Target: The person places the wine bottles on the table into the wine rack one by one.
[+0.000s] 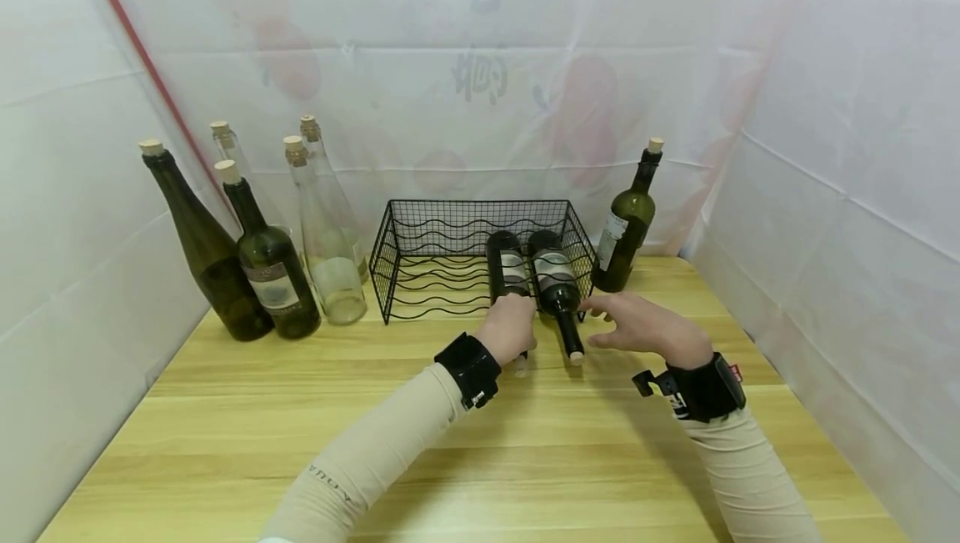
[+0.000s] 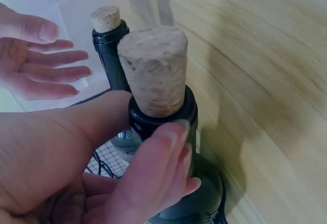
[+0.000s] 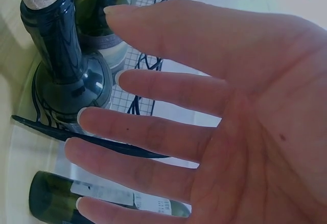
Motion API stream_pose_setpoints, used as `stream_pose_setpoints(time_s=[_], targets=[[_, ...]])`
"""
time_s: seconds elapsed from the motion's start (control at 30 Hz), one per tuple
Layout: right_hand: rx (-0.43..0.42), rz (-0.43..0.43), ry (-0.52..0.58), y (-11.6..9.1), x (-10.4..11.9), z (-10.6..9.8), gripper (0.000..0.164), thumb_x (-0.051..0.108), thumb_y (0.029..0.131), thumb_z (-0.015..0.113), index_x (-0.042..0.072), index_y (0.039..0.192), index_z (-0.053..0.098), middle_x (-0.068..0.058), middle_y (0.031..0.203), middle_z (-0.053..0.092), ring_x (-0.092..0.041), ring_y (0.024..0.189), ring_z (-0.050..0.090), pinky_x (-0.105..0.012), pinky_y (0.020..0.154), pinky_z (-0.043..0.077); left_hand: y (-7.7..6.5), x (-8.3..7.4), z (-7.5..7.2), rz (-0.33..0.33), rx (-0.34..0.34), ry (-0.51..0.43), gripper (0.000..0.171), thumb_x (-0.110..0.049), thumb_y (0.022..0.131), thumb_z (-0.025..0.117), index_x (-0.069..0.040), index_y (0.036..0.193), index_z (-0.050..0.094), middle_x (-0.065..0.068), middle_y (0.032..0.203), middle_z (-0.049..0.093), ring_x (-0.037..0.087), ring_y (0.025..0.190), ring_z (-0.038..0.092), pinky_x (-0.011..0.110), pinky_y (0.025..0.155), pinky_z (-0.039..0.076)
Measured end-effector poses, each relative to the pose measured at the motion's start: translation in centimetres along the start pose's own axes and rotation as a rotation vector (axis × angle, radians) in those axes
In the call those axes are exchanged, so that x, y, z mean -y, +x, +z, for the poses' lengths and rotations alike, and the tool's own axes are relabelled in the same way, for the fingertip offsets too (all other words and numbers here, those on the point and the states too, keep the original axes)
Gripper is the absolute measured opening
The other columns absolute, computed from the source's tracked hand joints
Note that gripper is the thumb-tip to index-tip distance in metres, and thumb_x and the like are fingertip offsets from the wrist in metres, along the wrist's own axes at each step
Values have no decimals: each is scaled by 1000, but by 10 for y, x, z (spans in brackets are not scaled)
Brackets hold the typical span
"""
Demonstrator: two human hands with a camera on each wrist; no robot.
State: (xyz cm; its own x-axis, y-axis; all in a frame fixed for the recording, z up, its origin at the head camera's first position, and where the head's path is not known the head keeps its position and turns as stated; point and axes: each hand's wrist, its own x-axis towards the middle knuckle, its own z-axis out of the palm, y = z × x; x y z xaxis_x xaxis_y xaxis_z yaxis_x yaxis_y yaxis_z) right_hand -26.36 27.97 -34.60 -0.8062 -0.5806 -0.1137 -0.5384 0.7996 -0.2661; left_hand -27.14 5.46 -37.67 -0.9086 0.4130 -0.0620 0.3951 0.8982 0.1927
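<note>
A black wire rack [image 1: 442,256] on the table has two dark green wine bottles lying in its right part, necks toward me. My left hand [image 1: 508,328] grips the neck of the left wine bottle [image 1: 510,263], thumb and fingers around it just below the cork [image 2: 153,70]. The hand hides much of that neck in the head view. Beside the rack's front right corner, my right hand [image 1: 648,330] is held with fingers spread and holds nothing. Its fingertips are close to the right wine bottle [image 1: 553,272], whose corked neck sticks out over the table.
Right of the rack stands a green labelled bottle [image 1: 626,222]. On the left side, dark green bottles [image 1: 273,276] and clear corked bottles [image 1: 333,268] stand grouped. Pale cloth walls [image 1: 465,109] enclose the wooden table [image 1: 525,460] at the back and sides.
</note>
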Motion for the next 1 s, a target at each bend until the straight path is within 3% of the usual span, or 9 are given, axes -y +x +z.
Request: stream_pose_setpoints(time_s=[0.17,0.3,0.43,0.63,0.8,1.0], targets=[[14,13,11,0,1,0,52,21,95,74,-1,139,58,-22,133,66,-42,119,65,-51,97,56,1,3,0,5,40,-12,21,-28,93,78,-11,86,70,4,85,71,17,74,63,25,61,46],[22,23,16,-1,1,1,52,23,96,73,1,141,58,-21,135,65,-41,121,64,-50,98,55,-4,2,1,23,18,-41,38,-28,94,78,-14,67,55,-2,60,50,12,58,53,23,54,41],[24,27,20,-1,1,2,52,23,97,72,1,141,57,-21,137,64,-40,122,64,-49,100,55,-6,1,4,37,-20,-46,53,-28,93,78,-17,58,41,-5,52,30,9,48,40,21,48,33],[14,14,23,-1,-1,2,50,21,96,73,-1,139,59,-24,135,65,-41,119,65,-52,97,55,-1,2,0,24,18,-66,37,-23,92,79,-13,65,55,-2,58,43,13,55,47,23,49,36],[19,21,16,0,-1,2,50,23,97,72,2,140,58,-21,135,65,-40,121,64,-50,99,55,-1,6,-3,29,74,-70,32,-23,95,75,-11,68,63,0,56,52,12,49,54,22,51,43],[31,27,14,1,0,3,51,25,97,72,2,141,57,-21,136,64,-40,122,64,-49,99,55,-2,7,-2,12,109,-57,23,-29,96,74,-9,86,74,5,76,72,14,55,64,26,59,56]])
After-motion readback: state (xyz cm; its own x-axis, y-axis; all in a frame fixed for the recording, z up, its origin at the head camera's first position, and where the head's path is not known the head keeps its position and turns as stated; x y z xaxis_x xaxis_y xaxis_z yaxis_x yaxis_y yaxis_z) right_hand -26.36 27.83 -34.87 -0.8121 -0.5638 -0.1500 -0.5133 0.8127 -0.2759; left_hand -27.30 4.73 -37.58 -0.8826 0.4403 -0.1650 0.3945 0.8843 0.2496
